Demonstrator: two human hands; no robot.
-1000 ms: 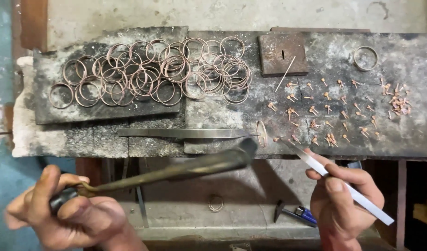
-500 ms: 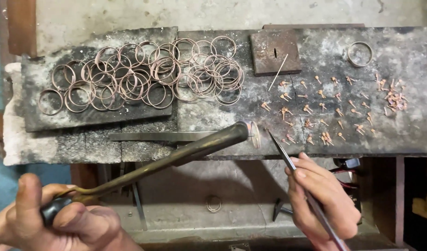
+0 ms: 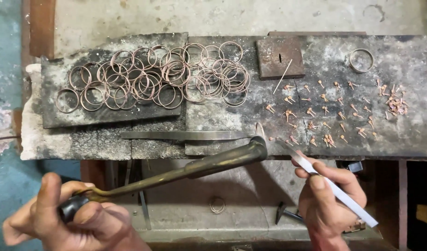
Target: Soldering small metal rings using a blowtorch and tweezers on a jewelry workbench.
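A scorched grey bench (image 3: 232, 118) seen from above, with a concrete wall behind it and a lower shelf under its front edge. On the bench's left slab lies a heap of thin copper-coloured rings (image 3: 153, 79), many overlapping; to the right a rusty square block (image 3: 279, 56) with a thin stick (image 3: 283, 75) leaning off it, a lone ring (image 3: 361, 60) near the far corner, and scattered small copper pieces (image 3: 334, 111), denser at the right edge. A long flat blade (image 3: 185, 135) lies along the front of the bench. The left hand (image 3: 71, 221) is closed round the dark grip of a torch (image 3: 185, 169), whose bent brass tube runs up and right so that its nozzle sits at the bench's front edge, just beside the blade's tip. The right hand (image 3: 329, 200) pinches a pair of tweezers (image 3: 332, 188) between thumb and fingers, the tips aimed at the nearest copper pieces. Risk, as a judgement: the small pieces lie close together, so a slip of the tips could scatter them or knock one off the edge; heat from the nozzle could also reach the neighbouring pieces or blade. No flame can be made out; the tweezer tips are too fine to show whether they hold anything; both wrists are cut off by the frame
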